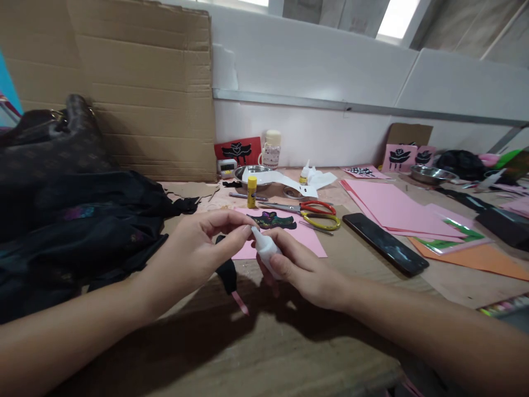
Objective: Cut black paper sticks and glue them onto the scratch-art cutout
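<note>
My right hand (303, 264) is wrapped round a small white squeeze bottle of glue (268, 251), tilted with its narrow nozzle up and to the left. At the nozzle's tip, my left hand (202, 240) pinches thumb and forefinger together; whatever lies between them is too small to make out. Behind both hands lies a pink sheet of paper (309, 242) bearing a black cut-out shape (270, 220) with shiny coloured patches. A black strip (227, 275) with a pink end shows below my left hand.
Behind the paper stand a yellow glue stick (252, 192) and scissors (318, 212) with red and yellow handles. A black phone (384, 242) and pink sheets (400, 207) lie to the right. Black cloth (124, 220) and a brown bag (53, 138) fill the left. A cardboard panel (152, 82) rises behind.
</note>
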`<state>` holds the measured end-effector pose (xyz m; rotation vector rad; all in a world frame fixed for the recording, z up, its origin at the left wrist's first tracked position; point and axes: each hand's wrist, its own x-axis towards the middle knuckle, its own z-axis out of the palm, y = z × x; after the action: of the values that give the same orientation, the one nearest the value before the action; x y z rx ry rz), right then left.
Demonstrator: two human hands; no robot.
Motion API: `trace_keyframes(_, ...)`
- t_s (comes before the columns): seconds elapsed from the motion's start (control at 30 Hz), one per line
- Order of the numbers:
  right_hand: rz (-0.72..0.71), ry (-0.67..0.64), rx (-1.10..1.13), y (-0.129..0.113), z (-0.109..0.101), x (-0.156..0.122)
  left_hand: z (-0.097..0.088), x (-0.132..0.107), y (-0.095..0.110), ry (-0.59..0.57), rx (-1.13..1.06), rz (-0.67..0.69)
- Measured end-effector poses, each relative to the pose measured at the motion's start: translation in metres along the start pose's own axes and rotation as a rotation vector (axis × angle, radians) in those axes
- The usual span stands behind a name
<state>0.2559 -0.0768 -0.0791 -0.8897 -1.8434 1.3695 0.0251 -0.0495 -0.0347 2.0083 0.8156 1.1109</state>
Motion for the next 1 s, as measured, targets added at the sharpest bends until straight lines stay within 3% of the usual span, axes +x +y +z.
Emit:
trace_keyframes(0.17,0.066,0.068,0.124,0.007,-0.001,0.005,0.002,-0.005,0.003,0.001,-0.022,-0.013)
trace_keyframes(0.3,0.003,0.069,0.194,0.009,-0.003,0.007,0.000,-0.006,0.001,-0.018,-0.046,-0.033)
trace_keyframes(0.63,0.018,0.069,0.174,0.003,0.000,0.006,0.001,-0.002,-0.009,-0.014,-0.025,0.015)
trace_keyframes(1.0,0.063,0.005,0.179,0.003,-0.001,0.005,0.001,-0.003,0.002,-0.021,0.040,0.006)
